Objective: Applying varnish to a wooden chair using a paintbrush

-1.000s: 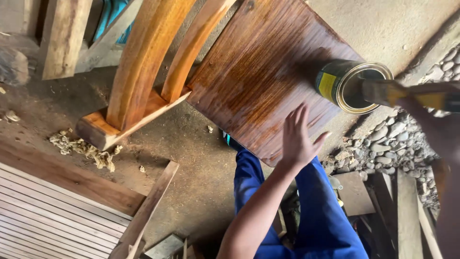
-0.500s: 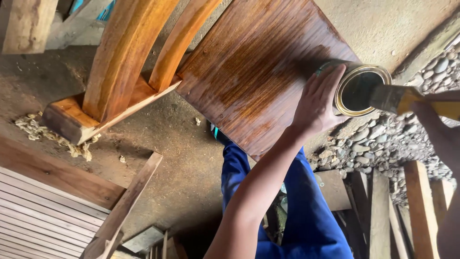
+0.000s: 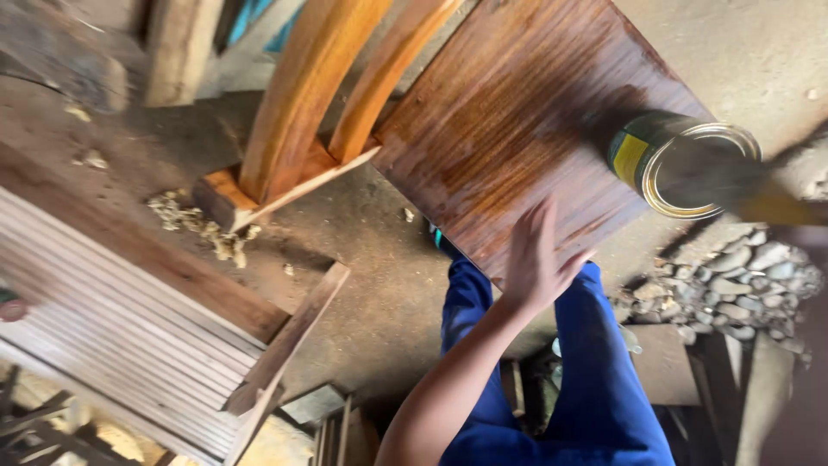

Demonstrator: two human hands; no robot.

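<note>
A varnished reddish-brown wooden board (image 3: 509, 121) lies across my blue-trousered knees (image 3: 595, 380). My left hand (image 3: 536, 259) hovers blurred over the board's near edge, fingers spread, holding nothing. On the board's right corner an open metal can (image 3: 681, 164) with a green and yellow label lies tilted. A brush with a yellow handle (image 3: 776, 205) reaches into the can from the right. My right hand (image 3: 809, 235) is a blurred sliver at the right edge, on that handle.
Two curved, orange-varnished wooden legs (image 3: 302, 95) on a small base stand to the left of the board. A slatted wooden panel (image 3: 112, 345) lies at lower left, a loose plank (image 3: 293, 336) beside it. Wood shavings (image 3: 198, 223) dot the dirt floor. Stones (image 3: 733, 285) are piled at right.
My left hand reached up to the can half a second ago and has now come back down to the board's near edge. The brush stays at the can.
</note>
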